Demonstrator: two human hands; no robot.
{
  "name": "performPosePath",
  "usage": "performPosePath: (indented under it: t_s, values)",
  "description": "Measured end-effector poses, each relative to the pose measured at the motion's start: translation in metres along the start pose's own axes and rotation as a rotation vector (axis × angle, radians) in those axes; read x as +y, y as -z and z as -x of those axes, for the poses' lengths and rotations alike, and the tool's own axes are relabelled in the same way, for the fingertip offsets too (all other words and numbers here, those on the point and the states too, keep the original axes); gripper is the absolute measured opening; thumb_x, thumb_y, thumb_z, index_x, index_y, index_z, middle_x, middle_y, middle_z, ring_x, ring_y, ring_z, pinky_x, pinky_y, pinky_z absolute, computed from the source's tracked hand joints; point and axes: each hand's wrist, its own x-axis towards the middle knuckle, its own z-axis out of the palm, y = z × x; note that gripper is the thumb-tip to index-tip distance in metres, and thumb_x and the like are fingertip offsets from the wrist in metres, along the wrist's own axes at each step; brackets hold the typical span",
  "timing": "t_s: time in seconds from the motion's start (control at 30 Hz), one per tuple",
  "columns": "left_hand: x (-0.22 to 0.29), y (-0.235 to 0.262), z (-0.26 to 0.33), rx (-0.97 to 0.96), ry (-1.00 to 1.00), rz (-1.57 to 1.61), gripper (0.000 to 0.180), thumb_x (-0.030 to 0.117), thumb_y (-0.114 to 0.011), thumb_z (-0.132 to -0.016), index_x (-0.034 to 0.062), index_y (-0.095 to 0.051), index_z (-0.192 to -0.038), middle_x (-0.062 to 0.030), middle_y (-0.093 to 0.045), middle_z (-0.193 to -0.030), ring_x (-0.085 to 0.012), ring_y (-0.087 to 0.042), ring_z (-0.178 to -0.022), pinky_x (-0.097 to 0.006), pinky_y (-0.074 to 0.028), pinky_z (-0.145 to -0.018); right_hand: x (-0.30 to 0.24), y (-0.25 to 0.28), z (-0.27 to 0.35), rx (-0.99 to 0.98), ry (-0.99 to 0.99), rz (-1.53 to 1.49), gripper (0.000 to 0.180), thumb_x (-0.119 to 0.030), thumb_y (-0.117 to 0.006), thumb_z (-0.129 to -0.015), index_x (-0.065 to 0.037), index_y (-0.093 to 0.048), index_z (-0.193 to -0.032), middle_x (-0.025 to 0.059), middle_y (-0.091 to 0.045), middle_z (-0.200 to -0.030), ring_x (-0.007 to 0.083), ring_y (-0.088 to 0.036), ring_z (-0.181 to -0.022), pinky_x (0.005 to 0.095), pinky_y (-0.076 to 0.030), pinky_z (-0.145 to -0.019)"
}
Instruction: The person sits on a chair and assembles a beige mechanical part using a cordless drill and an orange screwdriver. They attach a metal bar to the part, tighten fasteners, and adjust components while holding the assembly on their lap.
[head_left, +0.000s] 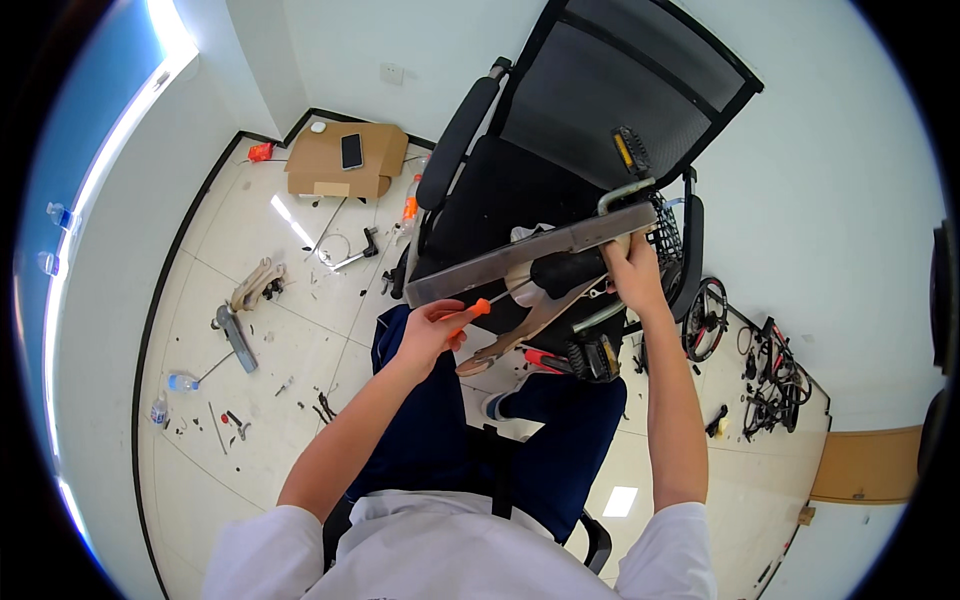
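A long grey flat-sided bar [545,249] lies aslant across the front of a black mesh office chair [560,170]. My right hand [636,270] is closed around its right part, by a bent metal crank arm [625,194] with a black and yellow pedal [630,152]. A second pedal [594,358] hangs below, nearer my knees. In my left hand [424,338] is a screwdriver [476,309] by its orange handle; the shaft points up and right beneath the bar. A brown curved piece [530,325] and a black part lie under the bar; the screwdriver's tip cannot be made out.
On the floor at left lie a cardboard box [320,170] bearing a phone [351,151], an orange bottle [411,205], a grey metal part [236,338] and several small parts. At right are a wheel [705,320] and a heap of black bicycle parts [775,385].
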Motion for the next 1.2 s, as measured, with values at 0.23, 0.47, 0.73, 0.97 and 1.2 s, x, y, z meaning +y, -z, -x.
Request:
performPosePath:
  t_s: [0.23, 0.47, 0.73, 0.97, 1.2]
  values:
    - [-0.005, 0.003, 0.007, 0.126, -0.528, -0.588, 0.036, 0.017, -0.078, -0.085, -0.0027, -0.068, -0.113, -0.0107, -0.071, -0.079, -0.0151, -0.067, -0.068, -0.026, -0.052, -0.066, -0.004, 0.001, 0.001, -0.007, -0.026, 0.016, 0.043, -0.033, -0.062, -0.089, 0.007, -0.058, -0.107, 0.0192, -0.065, -0.071, 0.0282, -0.066, -0.056, 0.0381, -0.052, -0.054]
    - [-0.001, 0.008, 0.008, 0.095, -0.608, -0.785, 0.034, 0.028, -0.074, -0.089, -0.0025, -0.07, -0.103, -0.0125, -0.067, -0.074, -0.0169, -0.064, -0.06, -0.027, -0.05, -0.059, 0.008, -0.002, -0.004, 0.006, 0.03, 0.057, 0.046, -0.036, -0.061, -0.089, 0.006, -0.058, -0.108, 0.0222, -0.066, -0.078, 0.0333, -0.068, -0.065, 0.0419, -0.053, -0.067]
    - [0.013, 0.004, 0.006, 0.012, 0.2, -0.124, 0.05, 0.046, -0.047, -0.103, -0.0008, -0.063, -0.093, -0.0004, -0.046, -0.059, -0.0075, -0.03, -0.035, -0.024, -0.019, -0.034, 0.0, 0.0, -0.002, -0.021, -0.014, 0.048, 0.047, -0.036, -0.061, -0.089, 0.007, -0.058, -0.107, 0.0253, -0.067, -0.077, 0.0362, -0.069, -0.067, 0.0426, -0.053, -0.066]
    - [0.018, -0.001, 0.011, -0.025, 0.038, -0.226, 0.035, 0.035, -0.057, -0.101, 0.0009, -0.066, -0.103, 0.0005, -0.048, -0.062, -0.0074, -0.039, -0.044, -0.023, -0.028, -0.041, 0.005, 0.0, -0.004, -0.009, 0.01, 0.061, 0.048, -0.036, -0.062, -0.089, 0.007, -0.058, -0.11, 0.0231, -0.067, -0.075, 0.0341, -0.07, -0.066, 0.0416, -0.054, -0.065]
    - [-0.005, 0.002, 0.008, 0.133, -0.522, -0.635, 0.026, 0.026, -0.071, -0.091, 0.0014, -0.07, -0.099, -0.0084, -0.062, -0.068, -0.0171, -0.059, -0.058, -0.028, -0.045, -0.058, -0.004, 0.0, -0.001, -0.02, -0.035, 0.05, 0.047, -0.034, -0.061, -0.09, 0.007, -0.057, -0.112, 0.0212, -0.067, -0.074, 0.0307, -0.069, -0.058, 0.0392, -0.054, -0.057]
